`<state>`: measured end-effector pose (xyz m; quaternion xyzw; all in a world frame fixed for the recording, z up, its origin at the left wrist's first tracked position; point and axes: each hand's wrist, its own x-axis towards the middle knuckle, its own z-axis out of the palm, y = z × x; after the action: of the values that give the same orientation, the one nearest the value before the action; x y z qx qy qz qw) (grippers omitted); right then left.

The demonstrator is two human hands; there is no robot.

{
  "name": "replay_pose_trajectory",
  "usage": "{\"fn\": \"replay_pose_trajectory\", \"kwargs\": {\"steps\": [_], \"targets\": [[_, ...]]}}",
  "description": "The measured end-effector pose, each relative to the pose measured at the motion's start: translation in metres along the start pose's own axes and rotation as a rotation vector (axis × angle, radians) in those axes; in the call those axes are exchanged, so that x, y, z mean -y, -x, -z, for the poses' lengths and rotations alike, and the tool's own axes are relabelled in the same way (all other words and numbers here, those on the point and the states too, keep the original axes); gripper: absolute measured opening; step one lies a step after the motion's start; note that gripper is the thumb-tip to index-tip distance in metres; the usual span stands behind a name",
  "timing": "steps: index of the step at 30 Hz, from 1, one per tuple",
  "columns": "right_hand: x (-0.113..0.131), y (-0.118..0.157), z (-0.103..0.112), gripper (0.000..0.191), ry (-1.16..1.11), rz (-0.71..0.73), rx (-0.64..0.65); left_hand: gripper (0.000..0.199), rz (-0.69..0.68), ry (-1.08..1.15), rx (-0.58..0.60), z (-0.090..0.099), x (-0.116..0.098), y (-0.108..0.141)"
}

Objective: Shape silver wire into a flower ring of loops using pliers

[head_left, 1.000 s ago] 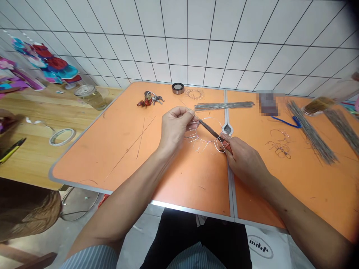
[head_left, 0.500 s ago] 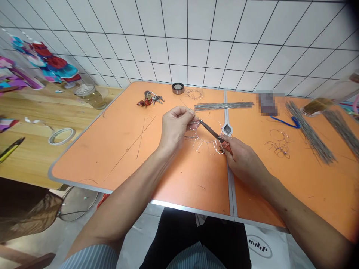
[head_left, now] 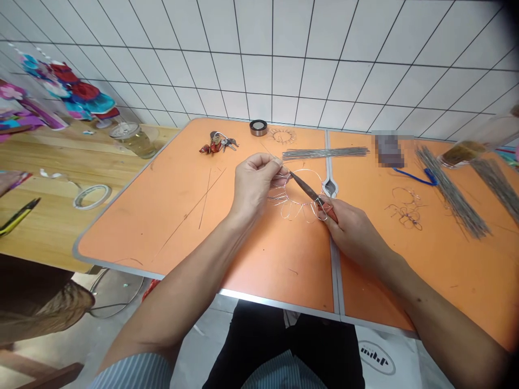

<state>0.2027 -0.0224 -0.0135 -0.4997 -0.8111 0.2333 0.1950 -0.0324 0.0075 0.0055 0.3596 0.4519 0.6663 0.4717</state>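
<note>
My left hand (head_left: 257, 181) pinches a thin wire ring (head_left: 298, 203) with small loops bent outward around its rim. The fingertips hide part of the ring's left side. In my right hand (head_left: 351, 219) is a pair of long-nose pliers (head_left: 306, 188) with dark narrow jaws and reddish handles. The pliers lie across the ring, their tips at the left fingertips. Whether the jaws grip the wire cannot be made out. Just beyond the ring lies a bundle of straight wires (head_left: 324, 153).
The orange table (head_left: 243, 254) also bears keys (head_left: 229, 143), a tape roll (head_left: 258, 128), another looped wire ring (head_left: 283, 136), tangled wire pieces (head_left: 407, 216) and a wire bundle (head_left: 454, 194). On the wooden table at left are white tape (head_left: 92, 197), a yellow cutter (head_left: 18, 217) and a cup (head_left: 132, 139).
The ring has turned slightly, and its far arc now shows above the pliers. Both hands keep their grip almost in place. At the far left edge a skin-toned shape, perhaps another person's hand, has appeared.
</note>
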Motion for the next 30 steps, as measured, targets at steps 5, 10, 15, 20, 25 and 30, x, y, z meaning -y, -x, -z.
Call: {"fn": "replay_pose_trajectory", "kwargs": {"steps": [5,10,15,20,25,30], "targets": [[0.0014,-0.0005,0.0056,0.03,-0.082,-0.024,0.081,0.015,-0.012,-0.012,0.011,0.0004,0.0005,-0.0005],[0.0023,0.0011,0.0055,0.03,-0.063,-0.048,0.079,0.015,0.0,-0.006,0.002,0.0,0.0004,-0.0001],[0.0014,0.0019,0.0013,0.037,0.056,-0.023,0.017,0.019,0.004,-0.019,-0.007,-0.0001,0.0022,-0.0012],[0.0018,0.002,0.0007,0.036,0.138,-0.008,-0.003,0.022,0.012,-0.021,-0.017,-0.0007,0.0023,-0.0013],[0.0028,0.0028,0.0007,0.04,0.185,-0.036,-0.005,0.019,0.005,-0.023,-0.015,-0.0006,0.0027,-0.0005],[0.0024,0.0033,-0.0003,0.044,0.203,-0.032,-0.021,0.018,-0.003,-0.015,-0.008,-0.0001,0.0043,-0.0006]]}}
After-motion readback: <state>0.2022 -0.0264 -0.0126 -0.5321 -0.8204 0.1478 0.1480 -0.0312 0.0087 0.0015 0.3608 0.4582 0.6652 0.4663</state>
